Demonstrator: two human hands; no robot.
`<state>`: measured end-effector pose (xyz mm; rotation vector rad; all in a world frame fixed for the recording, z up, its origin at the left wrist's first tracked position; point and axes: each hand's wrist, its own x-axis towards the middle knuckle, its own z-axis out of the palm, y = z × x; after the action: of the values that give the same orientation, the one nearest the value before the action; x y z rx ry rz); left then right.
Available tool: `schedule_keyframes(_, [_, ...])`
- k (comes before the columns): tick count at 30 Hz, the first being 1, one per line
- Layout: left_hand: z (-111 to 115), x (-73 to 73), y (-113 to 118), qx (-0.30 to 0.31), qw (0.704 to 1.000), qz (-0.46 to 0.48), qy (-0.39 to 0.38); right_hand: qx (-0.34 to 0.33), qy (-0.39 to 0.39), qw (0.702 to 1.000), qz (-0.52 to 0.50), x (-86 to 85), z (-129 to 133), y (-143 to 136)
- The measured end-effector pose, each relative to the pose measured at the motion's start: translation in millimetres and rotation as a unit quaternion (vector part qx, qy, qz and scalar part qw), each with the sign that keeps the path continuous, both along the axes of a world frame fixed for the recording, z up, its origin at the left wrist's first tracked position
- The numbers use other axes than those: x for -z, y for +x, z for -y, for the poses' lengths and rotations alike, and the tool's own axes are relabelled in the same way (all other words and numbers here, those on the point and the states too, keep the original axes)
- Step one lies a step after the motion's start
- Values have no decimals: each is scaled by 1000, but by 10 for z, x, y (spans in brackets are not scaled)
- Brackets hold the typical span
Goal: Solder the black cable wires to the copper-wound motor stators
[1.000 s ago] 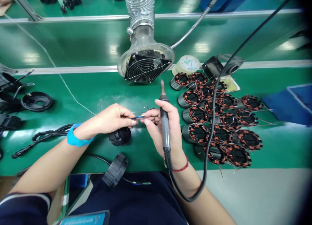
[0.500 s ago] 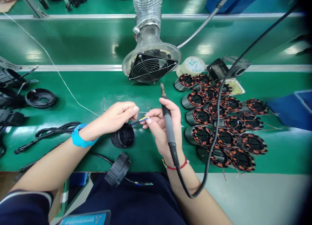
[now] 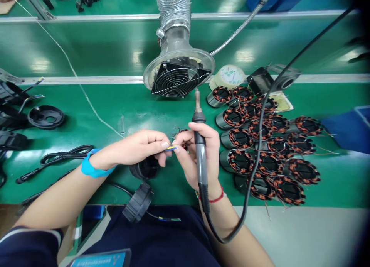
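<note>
My left hand is closed in a pinch on thin coloured wires, yellow and blue, above a round black plastic housing. A thin pale strand, like solder wire, runs from the upper left to behind this hand. My right hand grips a soldering iron, its tip pointing up and away. The thumb and fingertip of that hand meet at the wire ends. Behind the fingers, a copper-wound part is partly hidden. Another black housing with a cable lies at the table's front edge.
Several copper-wound stators stand to the right. A fume extractor hangs ahead of my hands. Black housings and a coiled cable lie left. A blue bin is far right. The iron's cord loops beside my right forearm.
My left hand has moved slightly right and down, its fingertips now on the coloured wires close to my right fingers. The soldering iron has turned more upright.
</note>
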<state>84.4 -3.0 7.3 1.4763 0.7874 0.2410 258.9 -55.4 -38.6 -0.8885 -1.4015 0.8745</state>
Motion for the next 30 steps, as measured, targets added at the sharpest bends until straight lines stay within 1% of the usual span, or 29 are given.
schedule_keyframes(2, [10, -35, -3, -5, 998, 17, -68, -3, 34, 999, 25, -5, 10, 22])
schedule_keyframes(4, [17, -71, 0, -21, 995, 11, -97, 2, 60, 997, 39, 2, 25, 29])
schedule_keyframes(7, [21, -103, 18, -40, 995, -4, -96, 14, 82, 995, 52, 30, 51, 12])
schedule_keyframes(10, [-4, -79, 62, -66, 994, -11, -87, 47, 84, 992, 78, 66, 64, -13])
schedule_keyframes(12, [-50, -31, 109, -89, 994, -20, -56, 81, 55, 991, 94, 86, 61, -6])
schedule_keyframes(14, [-118, 23, 168, -122, 992, -43, -2, 121, 9, 988, 94, 94, 58, 36])
schedule_keyframes(16, [-191, 64, 228, -158, 983, -77, 49, 156, -33, 983, 87, 90, 67, 113])
schedule_keyframes(18, [-249, 81, 276, -179, 975, -106, 79, 176, -60, 979, 85, 87, 91, 205])
schedule_keyframes(20, [-278, 85, 303, -182, 971, -123, 96, 194, -51, 976, 86, 103, 126, 283])
schedule_keyframes(24, [-273, 110, 296, -166, 971, -126, 121, 242, 22, 969, 33, 197, 193, 351])
schedule_keyframes(27, [-259, 151, 272, -159, 969, -124, 142, 220, 57, 974, -14, 264, 230, 355])
schedule_keyframes(30, [-247, 179, 259, -155, 964, -128, 173, 175, 61, 982, -28, 292, 259, 359])
